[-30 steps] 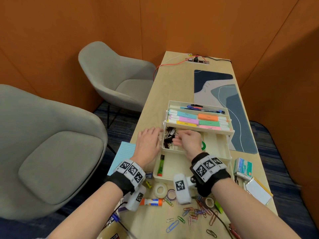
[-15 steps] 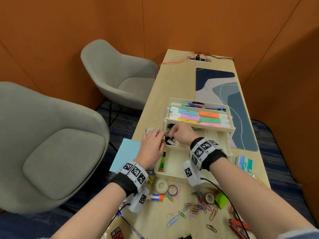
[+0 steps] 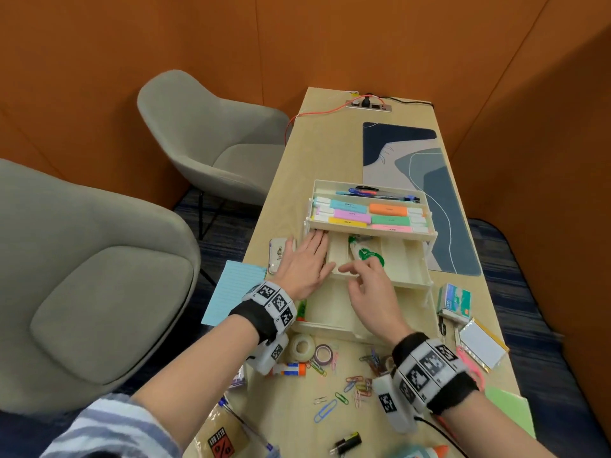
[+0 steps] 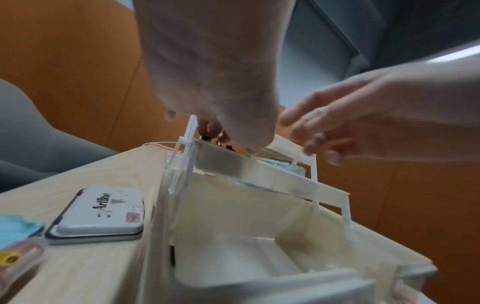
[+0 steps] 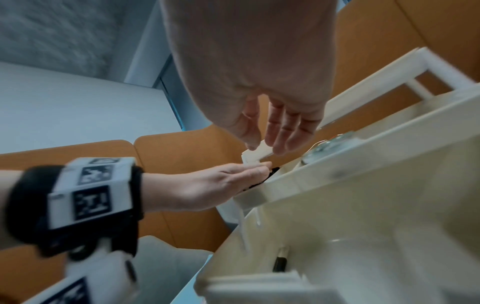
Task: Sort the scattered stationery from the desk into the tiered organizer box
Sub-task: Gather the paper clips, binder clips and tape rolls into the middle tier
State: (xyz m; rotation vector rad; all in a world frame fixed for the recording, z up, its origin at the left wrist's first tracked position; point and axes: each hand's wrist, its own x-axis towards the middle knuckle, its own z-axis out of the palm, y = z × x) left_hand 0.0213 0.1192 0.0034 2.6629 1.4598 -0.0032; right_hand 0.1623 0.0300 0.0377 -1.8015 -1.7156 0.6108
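Note:
The cream tiered organizer stands mid-desk with its tiers fanned out. Highlighters and pens fill the top tier. A green-and-white correction tape lies in the middle tier. My left hand lies flat, fingers straight, over that tier's left compartment, where black binder clips show under the fingertips. My right hand hovers at the tier's front edge. In the right wrist view its thumb and fingers pinch a small cream plastic piece just above my left hand.
An Artline ink pad and a blue notepad lie left of the box. Tape rolls, a glue stick and several paper clips lie in front. A staples box sits right. Two grey chairs stand left.
My right hand drew back from the binder clip compartment to the tier's front edge. My left hand slid onto that compartment and flattened over it.

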